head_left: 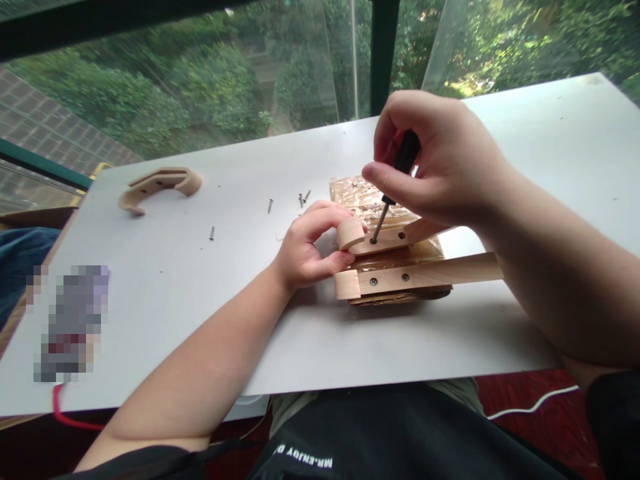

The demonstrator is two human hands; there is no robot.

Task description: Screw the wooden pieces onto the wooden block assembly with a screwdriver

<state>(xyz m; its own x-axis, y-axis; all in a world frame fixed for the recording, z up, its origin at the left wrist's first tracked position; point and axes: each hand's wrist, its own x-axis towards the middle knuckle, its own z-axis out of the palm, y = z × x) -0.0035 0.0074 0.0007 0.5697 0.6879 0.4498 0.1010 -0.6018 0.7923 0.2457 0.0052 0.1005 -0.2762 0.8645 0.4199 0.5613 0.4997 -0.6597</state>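
Observation:
My right hand (425, 153) is closed around the black handle of a screwdriver (406, 160). The screwdriver leans, its tip in a hole near the end of the farther wooden piece (387, 241). My left hand (317, 243) pinches the curved end of that same piece between thumb and fingers. Nearer to me lies a second wooden piece (390, 275), with two screws set in its face and a similar curved end. Both pieces rest on a cardboard block (345, 190) wrapped in shiny tape. My right forearm hides their far ends.
Several loose screws (271, 206) lie on the white table (240, 280) left of the block. A curved wooden part (160, 185) sits at the back left. Near the left edge is a blurred-out object (73, 320) with a red cord (63, 410). Windows run along the back.

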